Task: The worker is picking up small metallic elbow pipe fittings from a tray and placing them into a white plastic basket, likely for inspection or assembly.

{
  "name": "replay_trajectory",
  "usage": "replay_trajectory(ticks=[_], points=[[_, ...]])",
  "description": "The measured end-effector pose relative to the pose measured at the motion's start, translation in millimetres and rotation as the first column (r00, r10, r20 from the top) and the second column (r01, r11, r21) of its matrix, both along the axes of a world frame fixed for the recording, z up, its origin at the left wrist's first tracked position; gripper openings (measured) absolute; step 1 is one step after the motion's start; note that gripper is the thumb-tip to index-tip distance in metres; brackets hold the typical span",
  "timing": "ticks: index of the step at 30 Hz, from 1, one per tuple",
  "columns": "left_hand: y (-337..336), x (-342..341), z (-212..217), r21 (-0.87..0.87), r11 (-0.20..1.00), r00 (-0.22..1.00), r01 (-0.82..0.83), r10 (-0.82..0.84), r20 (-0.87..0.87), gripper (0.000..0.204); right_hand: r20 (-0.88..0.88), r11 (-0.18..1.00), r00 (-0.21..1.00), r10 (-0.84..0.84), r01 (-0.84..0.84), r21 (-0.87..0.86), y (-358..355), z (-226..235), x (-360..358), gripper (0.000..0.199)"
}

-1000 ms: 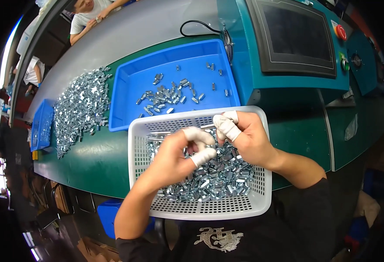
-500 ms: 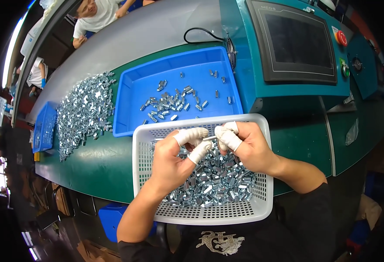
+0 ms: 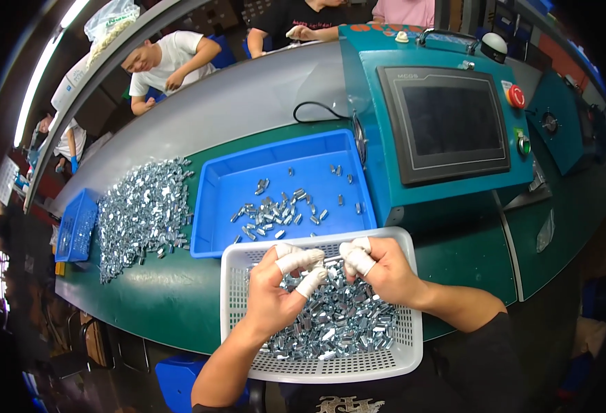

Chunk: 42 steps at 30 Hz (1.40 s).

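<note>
Pinched between my left hand [image 3: 275, 292] and right hand [image 3: 378, 272], both fingertips clamped on one small metal piece [image 3: 332, 259], I hold it over the white basket [image 3: 237, 303] at 6 o'clock; probably light, stiff, slippery, best gripped by its ends

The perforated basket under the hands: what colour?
White basket, clearest in the head view.

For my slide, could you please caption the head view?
Both hands, left hand and right hand, hold a small metal part over a white basket of parts.
</note>
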State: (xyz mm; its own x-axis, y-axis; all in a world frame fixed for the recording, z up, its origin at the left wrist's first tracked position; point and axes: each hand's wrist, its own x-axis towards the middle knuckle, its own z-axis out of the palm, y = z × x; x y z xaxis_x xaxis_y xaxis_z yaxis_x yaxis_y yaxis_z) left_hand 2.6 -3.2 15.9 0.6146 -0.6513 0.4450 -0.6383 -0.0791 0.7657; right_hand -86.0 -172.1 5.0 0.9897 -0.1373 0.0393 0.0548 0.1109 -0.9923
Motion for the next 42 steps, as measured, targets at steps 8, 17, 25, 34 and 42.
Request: replay_trajectory(ticks=[8, 17, 25, 34, 42], points=[[3, -5, -1, 0.072, 0.996, 0.971, 0.058, -0.040, -0.235, 0.017, 0.069, 0.997, 0.995, 0.072, -0.072, -0.010, 3, -10, 1, 0.025], [6, -2, 1, -0.048, 0.978, 0.920, 0.201, -0.205, -0.335, 0.017, -0.169, 0.939, 0.934, 0.314, -0.280, 0.199, -6, 7, 2, 0.027], [6, -6, -5, -0.051, 0.991, 0.907, 0.124, -0.134, -0.399, 0.015, 0.163, 0.998, 0.985, 0.065, -0.061, -0.034, 4, -6, -1, 0.022], [1, 0, -4, 0.075, 0.994, 0.950, 0.083, -0.056, -0.308, 0.012, 0.126, 0.990, 0.992, -0.009, 0.027, -0.138, 6, -7, -1, 0.028], [-4, 23, -2, -0.022, 0.974, 0.930, -0.227, 0.210, -0.301, 0.027, 0.046, 0.993, 0.993, -0.106, 0.109, -0.055, -1, 2, 2, 0.027]])
